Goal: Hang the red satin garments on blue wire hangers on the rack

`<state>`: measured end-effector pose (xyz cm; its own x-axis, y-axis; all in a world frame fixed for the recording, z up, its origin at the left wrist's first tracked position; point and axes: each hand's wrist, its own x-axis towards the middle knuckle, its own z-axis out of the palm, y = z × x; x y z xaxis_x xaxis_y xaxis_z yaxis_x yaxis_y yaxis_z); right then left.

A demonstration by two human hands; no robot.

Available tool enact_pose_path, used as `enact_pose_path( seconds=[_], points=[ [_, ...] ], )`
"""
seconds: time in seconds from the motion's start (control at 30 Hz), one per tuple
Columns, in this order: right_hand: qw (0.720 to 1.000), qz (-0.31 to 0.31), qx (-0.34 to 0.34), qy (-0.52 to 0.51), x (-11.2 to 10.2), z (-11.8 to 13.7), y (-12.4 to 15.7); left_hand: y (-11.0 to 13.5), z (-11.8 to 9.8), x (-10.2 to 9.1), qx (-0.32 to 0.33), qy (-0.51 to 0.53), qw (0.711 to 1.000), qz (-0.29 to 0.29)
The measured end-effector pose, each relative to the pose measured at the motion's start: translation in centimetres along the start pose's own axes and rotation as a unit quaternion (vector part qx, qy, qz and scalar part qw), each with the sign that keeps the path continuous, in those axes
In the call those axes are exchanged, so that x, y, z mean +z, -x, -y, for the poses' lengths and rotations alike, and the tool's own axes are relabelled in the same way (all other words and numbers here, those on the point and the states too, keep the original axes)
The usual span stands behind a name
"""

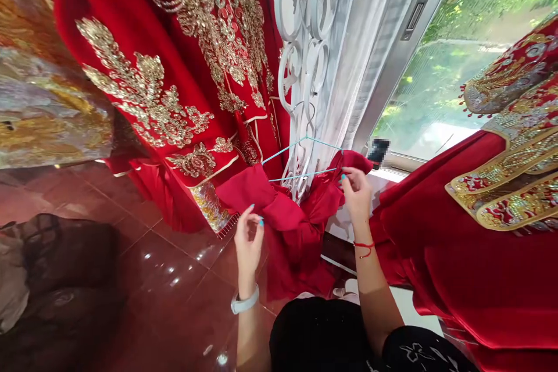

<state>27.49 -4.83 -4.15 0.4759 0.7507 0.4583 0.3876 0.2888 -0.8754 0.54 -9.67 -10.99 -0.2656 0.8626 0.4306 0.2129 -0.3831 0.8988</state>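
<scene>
A red satin dress (285,212) hangs on a thin light-blue wire hanger (306,138) in front of me. My right hand (358,190) is at the hanger's right end, its thumb and forefinger closed on the edge of the dress. Just below the dress's left side is my left hand (247,235), its thumb and forefinger curved with a gap between them. I see nothing held in it, and whether it touches the cloth is hard to tell. The dress's lower part falls in folds toward the floor.
A white scrolled metal rack (300,58) stands behind the hanger. Red gold-embroidered garments hang at left (174,70) and right (492,186). A window (436,81) is at the right back. Dark sheer cloth (65,279) is at the lower left above the tiled floor (174,302).
</scene>
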Motion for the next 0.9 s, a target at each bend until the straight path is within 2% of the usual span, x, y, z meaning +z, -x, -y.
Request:
enact_pose_path(
  seconds=[0.07, 0.13, 0.23, 0.37, 0.57, 0.73, 0.9],
  points=[
    [0.989, -0.093, -0.037, 0.108, -0.5, -0.4, -1.8, -1.5, -1.2, -0.2, 0.059, -0.078, 0.992, -0.084],
    [0.97, -0.11, -0.061, 0.208, -0.1, -0.7, -3.6, -3.8, -2.8, 0.4, 0.122, -0.177, 0.97, -0.118],
    [0.958, -0.055, -0.056, 0.275, 0.8, -1.3, -5.9, -7.5, -4.6, 2.3, 0.163, -0.278, 0.942, -0.089],
    [0.958, 0.042, -0.073, 0.273, 0.4, -1.8, -7.3, -10.5, -5.0, 4.4, 0.132, -0.351, 0.926, -0.047],
    [0.948, 0.062, -0.091, 0.299, -0.9, -1.6, -7.7, -10.3, -4.3, 4.5, 0.111, -0.363, 0.923, -0.058],
    [0.928, 0.052, -0.057, 0.365, 0.5, -0.8, -8.0, -10.5, -4.4, 4.5, 0.095, -0.376, 0.919, -0.075],
    [0.882, 0.088, -0.01, 0.462, 1.7, 0.8, -8.9, -10.8, -4.7, 4.9, 0.073, -0.399, 0.908, -0.11]
  ],
)
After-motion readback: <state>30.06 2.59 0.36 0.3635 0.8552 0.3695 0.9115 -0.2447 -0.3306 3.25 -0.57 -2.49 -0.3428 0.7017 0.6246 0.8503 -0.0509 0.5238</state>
